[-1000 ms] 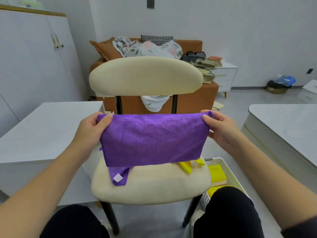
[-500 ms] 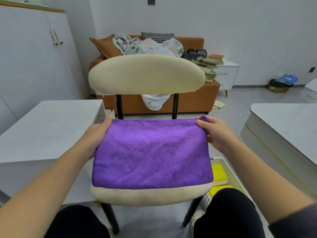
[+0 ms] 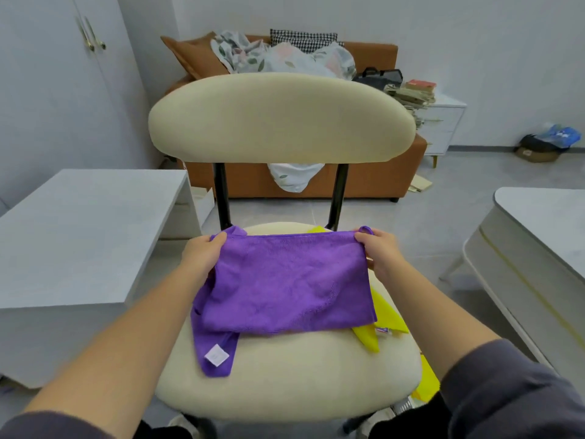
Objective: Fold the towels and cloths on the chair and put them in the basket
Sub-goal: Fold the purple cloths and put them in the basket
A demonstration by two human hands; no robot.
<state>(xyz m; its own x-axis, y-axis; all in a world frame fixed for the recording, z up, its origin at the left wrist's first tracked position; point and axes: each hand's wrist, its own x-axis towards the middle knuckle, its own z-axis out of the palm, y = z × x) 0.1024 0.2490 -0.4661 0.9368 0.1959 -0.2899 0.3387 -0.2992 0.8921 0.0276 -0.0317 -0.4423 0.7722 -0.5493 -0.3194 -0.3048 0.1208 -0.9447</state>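
Head view, near to far. Two forearms in dark grey sleeves reach forward over the cream chair (image 3: 285, 388).

Nearest on the seat, a purple flap with a white tag (image 3: 217, 355) lies toward the person from the left fingers. It cannot be told whether it belongs to the held cloth or is a separate one.

The purple cloth (image 3: 285, 286) lies spread on the seat, folded into a rectangle. Its long axis runs left to right, from one hand to the other. Its far edge is drawn straight between the fingers, and its near edge points toward the person.

The left hand (image 3: 202, 261) grips the far-left corner, thumb on top and fingers curled under. The right hand (image 3: 380, 258) pinches the far-right corner between thumb and fingers, a small loop of fabric standing above the thumb.

A yellow cloth (image 3: 386, 315) lies under the purple one. It shows just below the right fingers and again as a tip beyond the far edge.

Beyond the fingers stand the chair's backrest (image 3: 281, 118) and a brown sofa (image 3: 380, 182) heaped with fabrics.
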